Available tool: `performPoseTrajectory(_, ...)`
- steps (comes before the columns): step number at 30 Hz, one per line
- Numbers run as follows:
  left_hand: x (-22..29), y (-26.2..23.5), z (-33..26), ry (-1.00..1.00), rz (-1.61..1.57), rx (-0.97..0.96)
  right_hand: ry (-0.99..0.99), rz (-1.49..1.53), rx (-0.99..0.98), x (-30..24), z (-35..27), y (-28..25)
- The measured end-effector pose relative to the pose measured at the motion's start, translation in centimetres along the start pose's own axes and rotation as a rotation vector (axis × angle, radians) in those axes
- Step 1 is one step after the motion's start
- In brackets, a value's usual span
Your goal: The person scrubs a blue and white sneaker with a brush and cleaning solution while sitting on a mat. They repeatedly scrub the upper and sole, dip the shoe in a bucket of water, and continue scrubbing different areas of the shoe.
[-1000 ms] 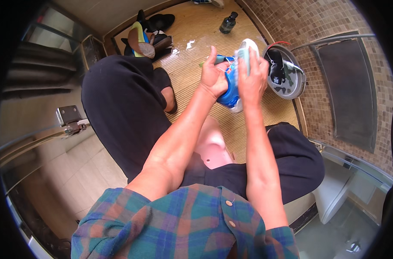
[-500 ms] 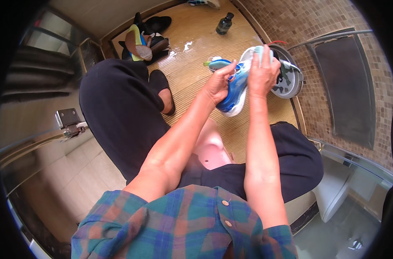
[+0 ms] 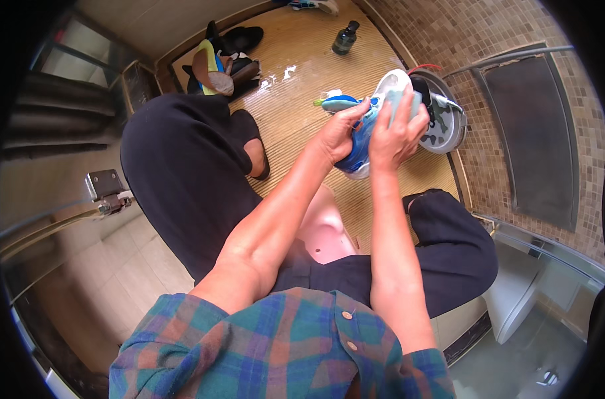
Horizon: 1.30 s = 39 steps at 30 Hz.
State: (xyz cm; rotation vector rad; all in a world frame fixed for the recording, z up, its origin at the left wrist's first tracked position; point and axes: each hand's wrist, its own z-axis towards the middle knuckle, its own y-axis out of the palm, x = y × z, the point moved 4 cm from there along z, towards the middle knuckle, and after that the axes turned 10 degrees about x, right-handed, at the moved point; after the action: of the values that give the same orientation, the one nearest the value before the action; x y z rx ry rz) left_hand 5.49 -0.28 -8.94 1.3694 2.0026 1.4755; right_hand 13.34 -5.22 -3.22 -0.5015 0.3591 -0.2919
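I hold a blue and white sports shoe (image 3: 362,143) above a wet wooden slat floor. My left hand (image 3: 339,130) grips the shoe's side from the left. My right hand (image 3: 399,130) presses a pale blue-green sponge or cloth (image 3: 405,101) against the shoe's white sole (image 3: 390,83). Both forearms reach forward over my knees, which are in black trousers. A blue-handled brush (image 3: 335,103) lies on the floor just behind the shoe.
A round metal basin (image 3: 448,123) holding dark things stands to the right by the mosaic tile wall. A dark bottle (image 3: 345,38) stands at the back. Other shoes (image 3: 222,63) lie at the back left. A pink stool (image 3: 325,233) is under me.
The shoe has turned so that its white sole faces up. My right hand has slid along the sole with the sponge, and my left hand has shifted lower on the shoe.
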Motion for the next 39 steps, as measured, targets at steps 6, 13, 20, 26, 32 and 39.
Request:
performPoseTrajectory(6,0.9,1.1,0.1,0.052,-0.225,-0.177,0.147,0.250,-0.100,0.0,-0.5,0.5)
performPoseTrajectory(13,4.6,-1.7,0.7,0.165,-0.321,-0.153,0.118,0.393,-0.344,-1.6,-6.6,-2.3)
performPoseTrajectory(20,4.2,-3.1,2.1,0.089,-0.356,-0.235,0.026,0.475,-0.206,-4.6,-2.5,-1.7)
performPoseTrajectory(26,4.6,-2.1,1.0,0.083,-0.383,-0.260,-0.003,0.323,-0.314,-0.8,-5.5,-0.6)
performPoseTrajectory(32,4.6,-1.2,1.2,0.101,-0.281,-0.187,0.188,0.299,-0.269,1.3,-4.8,-1.3)
performPoseTrajectory(39,4.4,-1.4,0.9,0.028,-0.331,-0.311,-0.069,0.482,-0.227,-3.0,-2.9,-0.9)
